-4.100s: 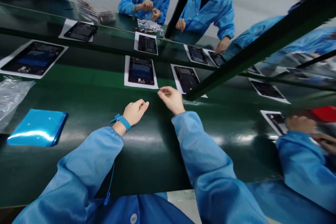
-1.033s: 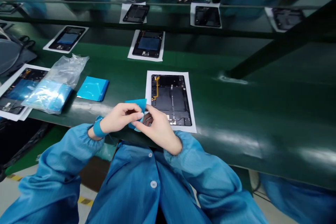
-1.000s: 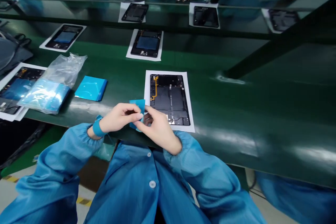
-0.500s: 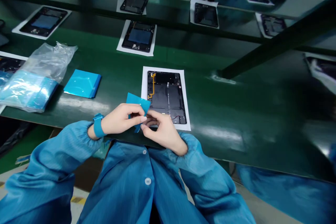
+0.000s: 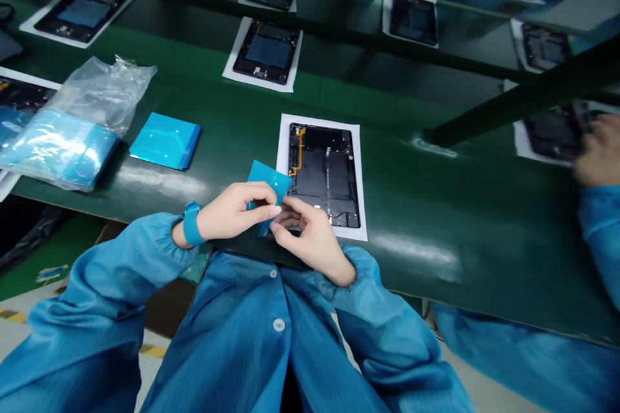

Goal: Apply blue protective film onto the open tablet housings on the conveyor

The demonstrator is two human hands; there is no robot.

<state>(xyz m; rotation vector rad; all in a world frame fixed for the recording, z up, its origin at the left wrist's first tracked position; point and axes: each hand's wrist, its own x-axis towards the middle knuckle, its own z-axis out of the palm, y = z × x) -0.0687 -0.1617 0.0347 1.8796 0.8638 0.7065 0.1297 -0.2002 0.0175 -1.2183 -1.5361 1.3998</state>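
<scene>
My left hand [image 5: 238,211] is closed, pinching a small blue film sheet [image 5: 264,172] between thumb and fingers. At the sheet's lower right edge my right hand [image 5: 310,232] has its thumb and fingertips drawn together on it; the exact contact is partly hidden. Just beyond the hands lies an opened tablet housing [image 5: 320,174], black inside with an orange flex cable [image 5: 299,151] along its left side. It rests on a white paper sheet [image 5: 363,226]. To the left is a stack of blue film sheets [image 5: 165,140].
A clear plastic bag [image 5: 58,142] of blue sheets lies at the left. Further opened tablets [image 5: 268,51] sit on white paper at the back and on the shelf. A dark green post [image 5: 508,100] slants up at right. A co-worker's hand [image 5: 598,151] touches another tablet.
The view has shifted, moving the bench items rightward in the picture. A co-worker's hand has appeared at the right edge. My hands keep nearly the same pose on the blue film sheet.
</scene>
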